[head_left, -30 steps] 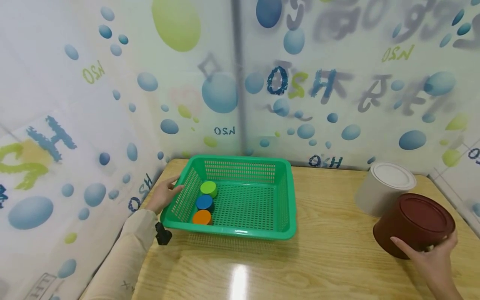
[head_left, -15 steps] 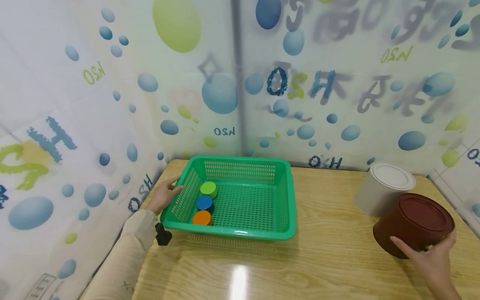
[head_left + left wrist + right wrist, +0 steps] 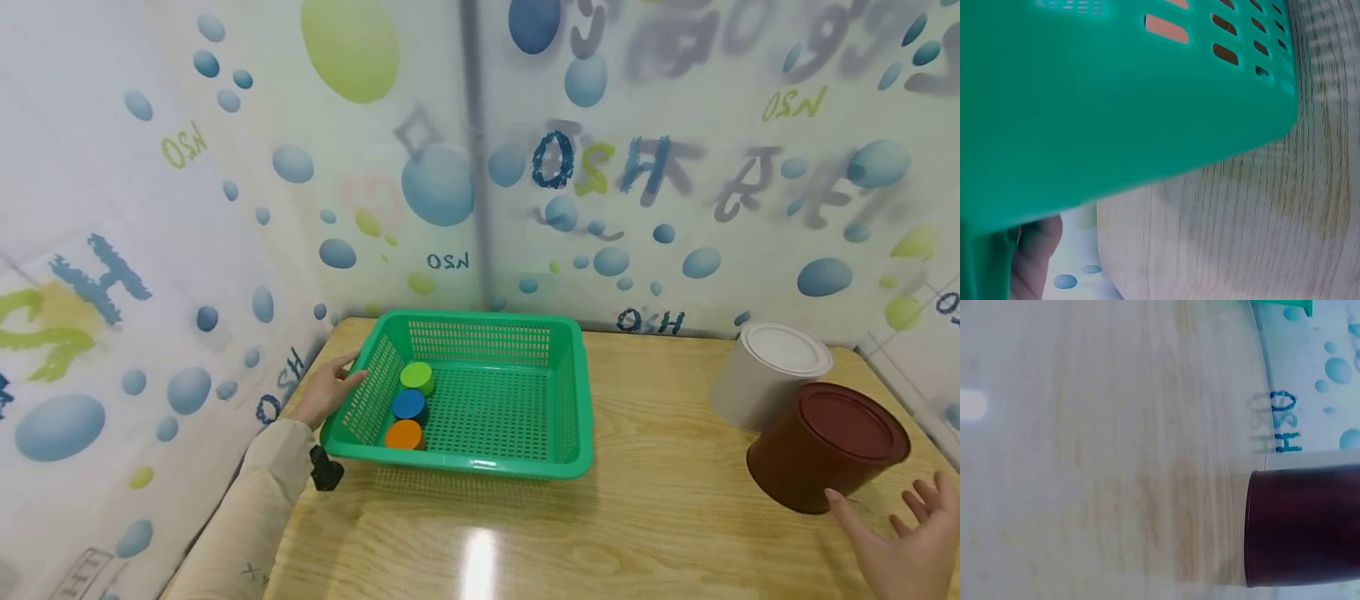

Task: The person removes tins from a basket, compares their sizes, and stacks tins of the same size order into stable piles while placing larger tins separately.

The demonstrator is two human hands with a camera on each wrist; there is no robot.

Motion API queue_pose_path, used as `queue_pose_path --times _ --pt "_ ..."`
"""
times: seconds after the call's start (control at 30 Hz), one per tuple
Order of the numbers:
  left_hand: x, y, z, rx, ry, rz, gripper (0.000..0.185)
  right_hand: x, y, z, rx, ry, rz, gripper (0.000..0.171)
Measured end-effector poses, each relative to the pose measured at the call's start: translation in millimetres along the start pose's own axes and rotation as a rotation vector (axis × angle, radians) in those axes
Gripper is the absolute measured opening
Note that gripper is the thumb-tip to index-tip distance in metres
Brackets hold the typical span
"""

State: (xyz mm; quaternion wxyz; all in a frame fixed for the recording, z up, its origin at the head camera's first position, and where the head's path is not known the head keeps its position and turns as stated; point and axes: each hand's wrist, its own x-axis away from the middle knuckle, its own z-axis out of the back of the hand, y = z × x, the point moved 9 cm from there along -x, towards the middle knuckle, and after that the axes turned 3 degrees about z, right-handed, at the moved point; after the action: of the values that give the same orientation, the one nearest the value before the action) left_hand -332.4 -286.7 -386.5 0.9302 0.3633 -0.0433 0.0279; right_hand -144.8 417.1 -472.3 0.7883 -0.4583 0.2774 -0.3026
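Note:
A green plastic basket with slatted walls stands on the wooden table. My left hand holds its left rim, thumb over the edge; in the left wrist view its fingers show under the rim. Three short round pieces lie in a row along the basket's left side: lime green, blue and orange. At the right stands a dark brown round tub, also large in the right wrist view. My right hand is apart from it, fingers spread and holding nothing.
Behind the brown tub stands a similar white tub, partly covered by it. Bare wooden tabletop lies between basket and tubs. A wall with blue and green spots closes off the back and left. A small black object sits at my left wrist.
My right hand has let go of the brown tub and moved right and toward me. The tub stays in place. My left hand and the basket have not moved.

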Motion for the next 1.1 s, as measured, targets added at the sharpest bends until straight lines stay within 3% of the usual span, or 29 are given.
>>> queue_pose_path --times 0.13,0.23,0.33,0.47,0.57,0.63,0.77,0.9,1.1 --pt "1.9 -0.4 1.6 0.003 -0.004 0.001 0.057 12 -3 7 0.018 0.078 0.021 0.081" --pt "2.3 -1.3 3.1 0.012 -0.003 0.008 0.057 35 -35 2 -0.018 0.075 0.11 0.067" --pt "1.5 -1.5 3.8 0.015 0.001 0.001 0.056 47 -58 -17 -0.068 0.01 0.283 0.059" --pt "0.4 -1.7 2.5 0.019 -0.001 -0.005 0.056 50 -80 -55 -0.168 -0.144 0.532 0.057" --pt "-0.3 -1.4 1.0 0.019 -0.002 -0.006 0.057 61 -116 -77 -0.272 -0.252 0.623 0.056" --pt "-0.6 -1.1 0.3 0.016 -0.003 -0.009 0.057 68 -143 -90 -0.36 -0.302 0.65 0.051" --pt "0.2 -0.5 0.0 0.01 -0.002 -0.007 0.057 82 -196 -117 -0.394 -0.376 0.688 0.041" --pt "1.5 -0.9 -1.4 0.02 -0.011 0.0 0.057 91 -238 -146 -0.322 -0.455 0.712 0.037" --pt "0.0 -0.4 0.8 0.01 -0.01 -0.003 0.056 105 -291 -190 -0.335 -0.587 0.76 0.032"
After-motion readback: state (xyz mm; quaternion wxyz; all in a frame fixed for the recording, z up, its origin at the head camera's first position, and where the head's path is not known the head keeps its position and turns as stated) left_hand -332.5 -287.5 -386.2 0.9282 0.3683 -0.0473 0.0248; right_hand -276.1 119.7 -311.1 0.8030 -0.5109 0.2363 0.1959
